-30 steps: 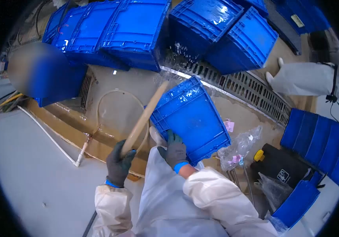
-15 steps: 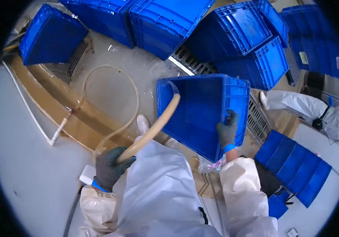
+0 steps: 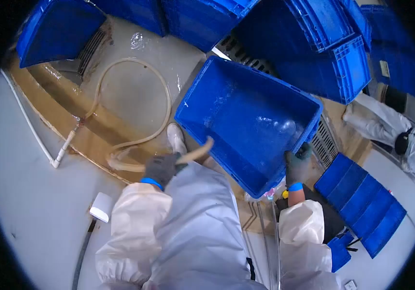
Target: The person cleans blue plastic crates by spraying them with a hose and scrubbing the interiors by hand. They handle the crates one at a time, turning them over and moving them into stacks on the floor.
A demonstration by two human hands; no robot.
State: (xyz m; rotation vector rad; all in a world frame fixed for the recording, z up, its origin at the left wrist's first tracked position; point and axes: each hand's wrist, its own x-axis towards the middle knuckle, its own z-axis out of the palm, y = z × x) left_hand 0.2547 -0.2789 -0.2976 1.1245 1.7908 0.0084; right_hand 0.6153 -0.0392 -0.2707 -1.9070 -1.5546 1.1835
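Observation:
My left hand (image 3: 162,169), in a dark work glove with a blue cuff band, is closed round a beige hose (image 3: 197,152). The hose's free end points toward the near-left side of a large blue plastic crate (image 3: 239,118). The crate is tilted so that its inside faces me, with a patch of water or suds in its right part. My right hand (image 3: 298,164), gloved too, grips the crate's rim at the lower right; some of its fingers are hidden behind the edge.
Large blue crates (image 3: 304,58) stand along the back, another crate (image 3: 60,34) at far left. The hose loops over wet floor (image 3: 135,96) beside a brown ledge (image 3: 99,140) with a white pipe (image 3: 26,116). Another person's white-clad legs (image 3: 379,121) and stacked blue panels (image 3: 362,203) are at right.
The crate has turned and tipped, so more of its inside shows. My left hand has moved right and up, drawing the hose end back from the crate. My right hand has shifted slightly right.

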